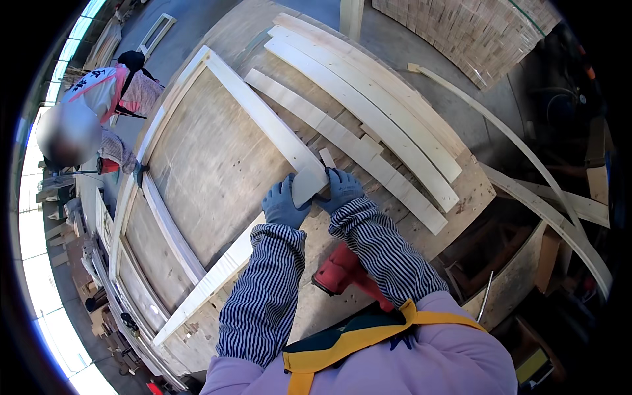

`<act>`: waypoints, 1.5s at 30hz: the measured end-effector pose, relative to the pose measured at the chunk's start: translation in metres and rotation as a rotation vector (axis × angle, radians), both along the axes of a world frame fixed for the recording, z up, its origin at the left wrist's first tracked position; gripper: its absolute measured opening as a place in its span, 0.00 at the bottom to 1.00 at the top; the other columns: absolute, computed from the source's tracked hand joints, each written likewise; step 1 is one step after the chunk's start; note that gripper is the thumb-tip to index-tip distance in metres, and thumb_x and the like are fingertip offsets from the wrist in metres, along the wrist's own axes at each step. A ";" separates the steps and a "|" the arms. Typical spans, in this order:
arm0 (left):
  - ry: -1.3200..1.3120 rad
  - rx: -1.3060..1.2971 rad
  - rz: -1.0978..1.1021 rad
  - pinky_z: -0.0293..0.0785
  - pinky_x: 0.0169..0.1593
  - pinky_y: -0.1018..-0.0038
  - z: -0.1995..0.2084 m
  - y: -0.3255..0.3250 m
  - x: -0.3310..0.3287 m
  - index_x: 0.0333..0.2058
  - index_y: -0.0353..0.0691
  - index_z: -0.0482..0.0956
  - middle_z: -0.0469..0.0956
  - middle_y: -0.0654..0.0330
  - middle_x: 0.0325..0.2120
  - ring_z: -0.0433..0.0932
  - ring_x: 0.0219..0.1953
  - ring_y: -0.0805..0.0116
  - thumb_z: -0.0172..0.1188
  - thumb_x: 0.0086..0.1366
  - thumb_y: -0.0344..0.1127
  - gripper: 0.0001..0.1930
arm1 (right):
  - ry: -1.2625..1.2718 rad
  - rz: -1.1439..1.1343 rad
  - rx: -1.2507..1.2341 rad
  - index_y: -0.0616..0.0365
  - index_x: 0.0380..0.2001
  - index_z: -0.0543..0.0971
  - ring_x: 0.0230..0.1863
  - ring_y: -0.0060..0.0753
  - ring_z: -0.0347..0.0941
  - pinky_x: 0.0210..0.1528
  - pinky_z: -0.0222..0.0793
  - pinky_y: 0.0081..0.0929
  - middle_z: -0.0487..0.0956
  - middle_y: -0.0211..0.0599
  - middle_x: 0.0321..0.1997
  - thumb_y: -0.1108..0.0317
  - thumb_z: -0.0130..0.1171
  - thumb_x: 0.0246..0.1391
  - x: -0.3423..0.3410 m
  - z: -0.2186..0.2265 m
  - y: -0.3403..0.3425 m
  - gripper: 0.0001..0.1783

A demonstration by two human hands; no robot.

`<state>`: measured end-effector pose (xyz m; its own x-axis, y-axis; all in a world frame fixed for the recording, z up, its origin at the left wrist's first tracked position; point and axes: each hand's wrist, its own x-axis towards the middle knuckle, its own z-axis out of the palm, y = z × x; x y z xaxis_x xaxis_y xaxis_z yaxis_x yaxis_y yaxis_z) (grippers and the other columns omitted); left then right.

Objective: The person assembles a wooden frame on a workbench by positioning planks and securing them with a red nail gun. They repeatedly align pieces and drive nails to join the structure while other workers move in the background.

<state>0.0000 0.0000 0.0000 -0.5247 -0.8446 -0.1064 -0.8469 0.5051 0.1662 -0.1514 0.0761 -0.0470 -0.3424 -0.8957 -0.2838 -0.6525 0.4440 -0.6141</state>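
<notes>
A large rectangular wooden frame lies on the plywood tabletop, with one corner close to me. A small pale flat piece [306,186] with angled edges sits on that corner, where the long far board [263,112] meets the near board [220,271]. My left hand [284,201], in a blue-grey glove, is closed on the left side of the flat piece. Around the corner's right side closes my gloved right hand [343,189]; its fingertips are partly hidden. Below my right forearm lies a red power tool [339,270], partly covered by the sleeve.
Several long pale boards [368,92] and a jointed strip [349,148] lie on the table [471,191] at the right. A co-worker [85,112] bends over the frame's far left side. Curved strips [520,141] jut out beyond the right edge. Stacked lumber [461,33] stands behind.
</notes>
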 end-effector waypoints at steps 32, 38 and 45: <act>-0.130 0.208 0.038 0.62 0.53 0.56 0.015 0.017 -0.019 0.58 0.46 0.65 0.71 0.53 0.47 0.69 0.51 0.55 0.59 0.48 0.68 0.44 | 0.057 0.292 0.631 0.57 0.57 0.64 0.58 0.47 0.69 0.56 0.68 0.49 0.71 0.52 0.57 0.63 0.52 0.57 -0.052 0.076 -0.087 0.25; -0.154 0.187 0.064 0.61 0.53 0.56 0.014 0.015 -0.022 0.57 0.46 0.66 0.71 0.54 0.47 0.68 0.52 0.57 0.59 0.48 0.68 0.43 | 0.076 0.375 0.665 0.44 0.66 0.57 0.66 0.50 0.57 0.66 0.56 0.48 0.56 0.48 0.68 0.65 0.45 0.62 -0.048 0.085 -0.088 0.28; -0.154 0.274 0.076 0.60 0.56 0.54 0.014 0.011 -0.022 0.59 0.47 0.64 0.68 0.54 0.52 0.66 0.55 0.55 0.61 0.49 0.66 0.43 | 0.030 0.346 0.661 0.46 0.65 0.58 0.68 0.48 0.54 0.68 0.51 0.49 0.56 0.42 0.67 0.56 0.35 0.66 -0.051 0.108 -0.080 0.25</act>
